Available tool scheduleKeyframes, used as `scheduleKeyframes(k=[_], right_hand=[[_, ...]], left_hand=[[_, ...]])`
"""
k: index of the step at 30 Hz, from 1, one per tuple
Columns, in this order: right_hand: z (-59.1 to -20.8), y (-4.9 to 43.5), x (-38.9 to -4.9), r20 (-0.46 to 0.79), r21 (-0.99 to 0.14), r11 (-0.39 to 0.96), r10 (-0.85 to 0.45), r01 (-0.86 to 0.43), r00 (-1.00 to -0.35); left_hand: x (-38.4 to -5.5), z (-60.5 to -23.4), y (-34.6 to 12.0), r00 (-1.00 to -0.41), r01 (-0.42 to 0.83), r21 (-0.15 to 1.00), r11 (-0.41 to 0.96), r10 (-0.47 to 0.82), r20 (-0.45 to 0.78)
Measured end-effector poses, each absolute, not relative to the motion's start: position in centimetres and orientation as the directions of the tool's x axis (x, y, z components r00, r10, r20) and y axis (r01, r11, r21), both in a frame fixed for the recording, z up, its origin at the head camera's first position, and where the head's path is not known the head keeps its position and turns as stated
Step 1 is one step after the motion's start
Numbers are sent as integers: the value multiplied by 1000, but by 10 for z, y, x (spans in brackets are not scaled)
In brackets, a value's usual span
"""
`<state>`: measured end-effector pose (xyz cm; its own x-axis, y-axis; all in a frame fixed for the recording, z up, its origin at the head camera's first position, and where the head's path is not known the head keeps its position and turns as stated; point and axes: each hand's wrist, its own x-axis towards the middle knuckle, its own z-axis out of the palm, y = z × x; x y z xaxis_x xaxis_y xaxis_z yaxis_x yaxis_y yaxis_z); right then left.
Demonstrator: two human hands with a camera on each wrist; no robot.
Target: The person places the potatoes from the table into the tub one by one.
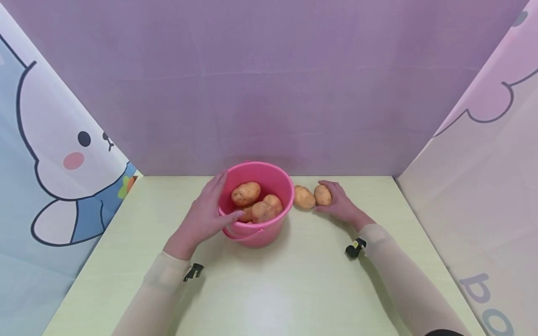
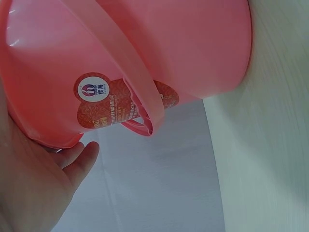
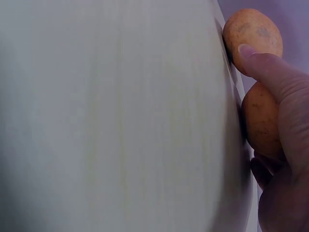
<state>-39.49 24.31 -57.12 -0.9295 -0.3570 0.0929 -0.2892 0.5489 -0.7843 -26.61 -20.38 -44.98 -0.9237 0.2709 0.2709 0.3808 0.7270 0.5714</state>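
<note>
A pink bucket [image 1: 262,239] with several potatoes [image 1: 245,193] in it stands near the back of the table. My left hand [image 1: 206,207] grips its rim at the left, the thumb over the inside and the fingers along the outer wall. In the left wrist view the bucket's handle [image 2: 140,82] hangs down over a red label [image 2: 104,104]. To the right of the bucket, two potatoes lie side by side on the table. My right hand [image 1: 340,205] holds the right-hand potato [image 1: 322,195] between thumb and fingers; its thumb reaches across to the other potato [image 3: 253,36].
The pale table [image 1: 269,289] meets a purple cloth wall [image 1: 269,93] right behind the bucket and potatoes. Printed panels close in the left side [image 1: 75,196] and the right side [image 1: 475,186]. A small black clip is on each sleeve.
</note>
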Motion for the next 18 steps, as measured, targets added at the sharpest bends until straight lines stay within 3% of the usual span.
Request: scheduleKeyframes(k=[18], right_hand=[[-577,242,-397,129,-804,508,-358,-309,-925]], left_hand=[[-267,-452,-204,-920,389,568,726,272,282]])
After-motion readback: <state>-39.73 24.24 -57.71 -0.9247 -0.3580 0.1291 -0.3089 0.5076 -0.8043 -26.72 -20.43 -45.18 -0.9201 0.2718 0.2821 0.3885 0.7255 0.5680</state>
